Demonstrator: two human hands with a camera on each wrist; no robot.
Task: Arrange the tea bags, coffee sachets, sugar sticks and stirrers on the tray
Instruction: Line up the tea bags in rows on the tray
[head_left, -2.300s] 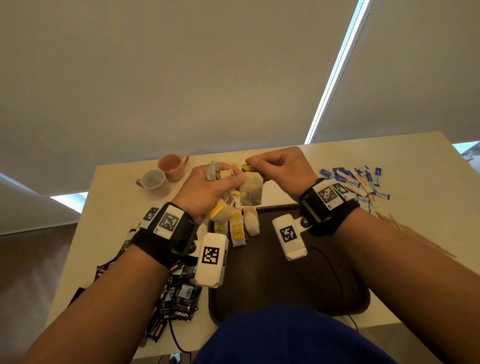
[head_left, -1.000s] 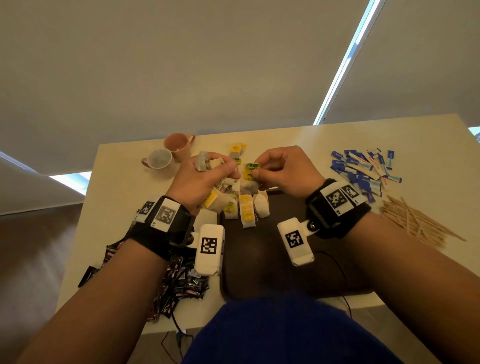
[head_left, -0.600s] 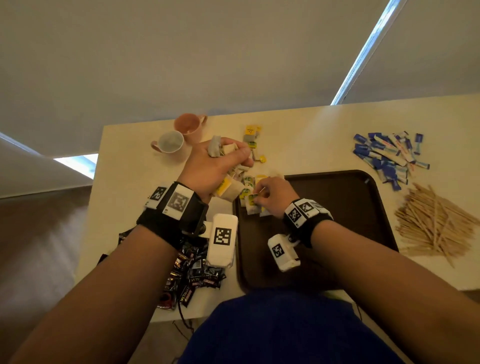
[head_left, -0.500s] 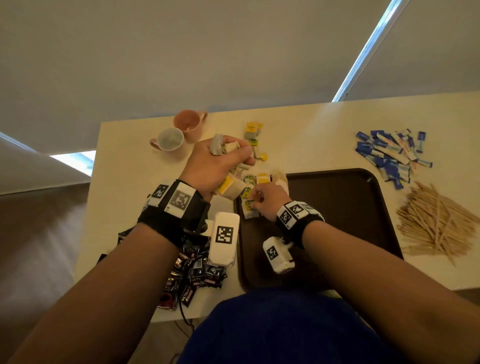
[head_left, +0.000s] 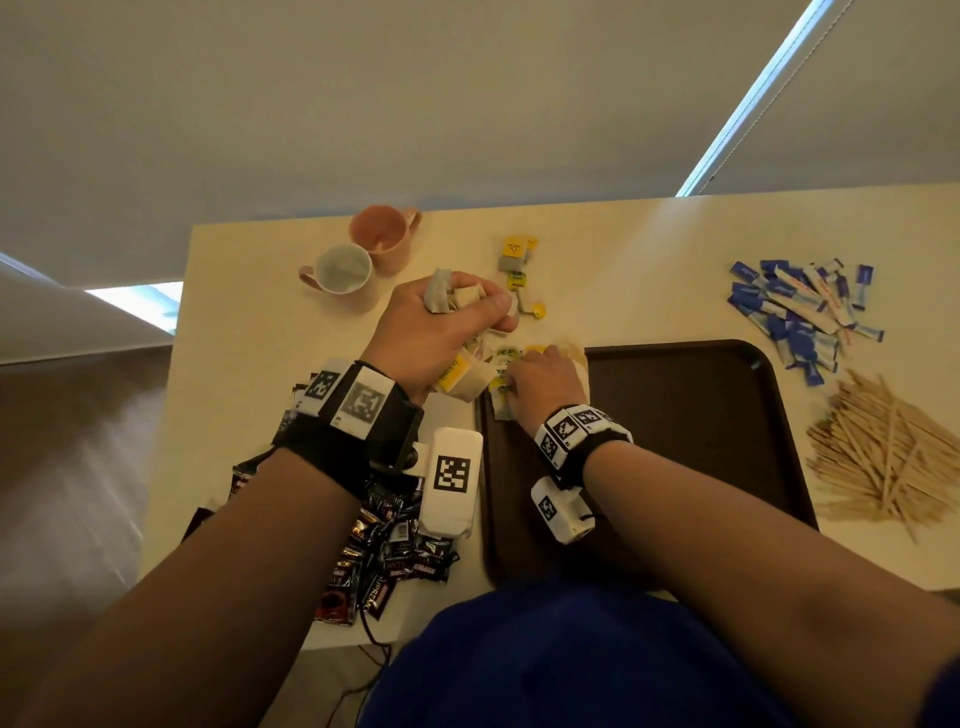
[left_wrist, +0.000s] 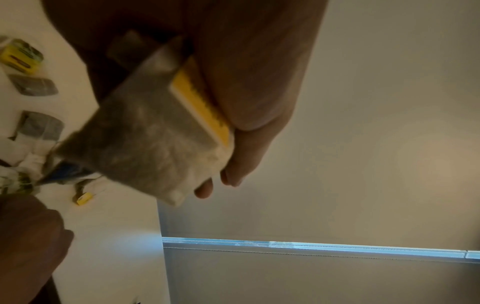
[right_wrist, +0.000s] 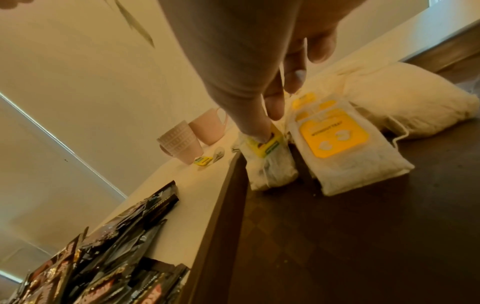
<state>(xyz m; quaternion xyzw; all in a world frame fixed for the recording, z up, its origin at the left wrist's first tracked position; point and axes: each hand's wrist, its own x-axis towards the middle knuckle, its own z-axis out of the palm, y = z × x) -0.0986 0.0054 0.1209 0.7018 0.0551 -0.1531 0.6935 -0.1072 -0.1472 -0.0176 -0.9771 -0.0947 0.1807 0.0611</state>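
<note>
My left hand (head_left: 457, 322) hovers over the table just beyond the tray's far-left corner and grips a bunch of tea bags (left_wrist: 145, 139), one with a yellow tag. My right hand (head_left: 511, 376) is down on the dark brown tray (head_left: 701, 415) at that corner. Its thumb and fingertip pinch the yellow tag of a tea bag (right_wrist: 270, 164) lying against the tray's left rim. Two more tea bags (right_wrist: 337, 144) lie beside it on the tray. Loose tea bags (head_left: 514, 260) remain on the table beyond.
Black coffee sachets (head_left: 384, 545) are piled left of the tray, under my left wrist. Blue sugar sticks (head_left: 795, 312) lie at the far right, with wooden stirrers (head_left: 883, 467) to the right of the tray. Two pink cups (head_left: 363, 254) stand at the far left.
My right hand took a tea bag from the bunch in my left hand and brought it down onto the tray's far-left corner. The left hand stayed raised with its bunch.
</note>
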